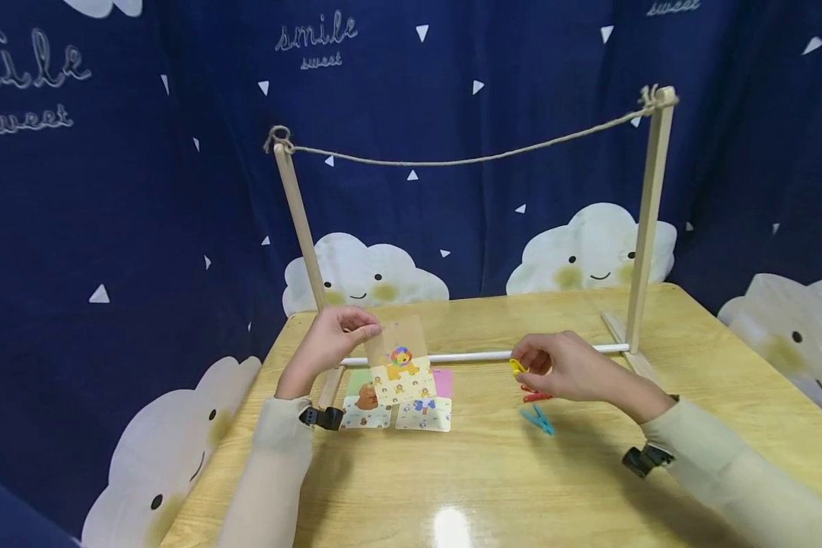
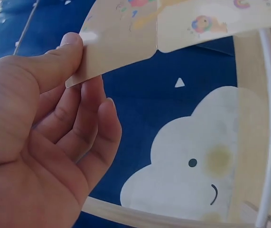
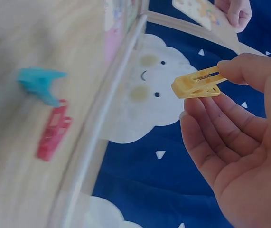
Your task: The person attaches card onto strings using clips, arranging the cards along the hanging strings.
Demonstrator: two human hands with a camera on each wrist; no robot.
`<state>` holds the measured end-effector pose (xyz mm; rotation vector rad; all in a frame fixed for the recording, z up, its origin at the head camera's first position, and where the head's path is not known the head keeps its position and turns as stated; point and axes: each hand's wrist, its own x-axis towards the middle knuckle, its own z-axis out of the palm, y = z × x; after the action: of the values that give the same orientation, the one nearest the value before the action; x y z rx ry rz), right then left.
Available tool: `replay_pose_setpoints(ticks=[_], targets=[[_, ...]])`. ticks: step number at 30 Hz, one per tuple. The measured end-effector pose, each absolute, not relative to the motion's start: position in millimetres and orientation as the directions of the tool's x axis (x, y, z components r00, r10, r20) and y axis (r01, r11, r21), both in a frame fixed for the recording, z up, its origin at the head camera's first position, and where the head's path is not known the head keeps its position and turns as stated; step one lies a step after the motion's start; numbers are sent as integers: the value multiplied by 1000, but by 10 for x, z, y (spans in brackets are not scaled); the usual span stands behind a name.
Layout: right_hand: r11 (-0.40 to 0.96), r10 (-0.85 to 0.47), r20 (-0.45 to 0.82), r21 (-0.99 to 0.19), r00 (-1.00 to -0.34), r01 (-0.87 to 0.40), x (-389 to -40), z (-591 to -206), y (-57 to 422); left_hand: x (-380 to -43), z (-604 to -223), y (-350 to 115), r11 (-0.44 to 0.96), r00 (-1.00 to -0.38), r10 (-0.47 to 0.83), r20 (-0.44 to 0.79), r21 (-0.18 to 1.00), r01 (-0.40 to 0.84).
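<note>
A picture card (image 1: 402,364) with a yellow lion hangs from my left hand (image 1: 336,342), its top corner pinched between thumb and fingers. The left wrist view shows the thumb lying flat over the edge of this card (image 2: 121,42). My right hand (image 1: 565,367) pinches a yellow clothespin (image 3: 198,83) by its handle ends. Below that hand on the table lie a red clothespin (image 1: 537,396) and a blue clothespin (image 1: 538,419). Two more cards rest behind the held one: one with a brown animal (image 1: 367,407), one with a pink top (image 1: 443,383).
A twine line (image 1: 445,163) sags between a left wooden post (image 1: 300,221) and a right wooden post (image 1: 651,221). A white rod (image 1: 473,356) joins the posts low over the wooden table (image 1: 397,487). Behind hangs a dark blue curtain (image 1: 397,84) with clouds.
</note>
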<state>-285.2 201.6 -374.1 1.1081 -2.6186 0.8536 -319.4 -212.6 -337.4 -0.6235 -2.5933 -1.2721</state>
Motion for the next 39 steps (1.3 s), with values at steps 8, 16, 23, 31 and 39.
replay_pose_setpoints(ticks=[8, 16, 23, 31, 39], targets=[[575, -532, 405, -471, -743, -669, -2960, -3300, 1837, -3328, -3151, -2075, 535, -896, 227, 383, 720, 443], [571, -420, 457, -538, -784, -620, -3116, -2843, 1674, -3436, -2978, -1996, 517, -892, 175, 416, 732, 443], [524, -287, 429, -679, -857, -515, -3273, -2483, 1537, -3522, -2848, -2029, 524, -891, 156, 427, 729, 441], [438, -244, 404, -765, -882, -472, -3457, -2000, 1307, -3640, -2721, -2093, 461, -865, 127, 486, 743, 485], [362, -209, 441, -794, -873, -488, -3545, -1686, 1144, -3734, -2603, -2042, 414, -855, 111, 506, 759, 503]])
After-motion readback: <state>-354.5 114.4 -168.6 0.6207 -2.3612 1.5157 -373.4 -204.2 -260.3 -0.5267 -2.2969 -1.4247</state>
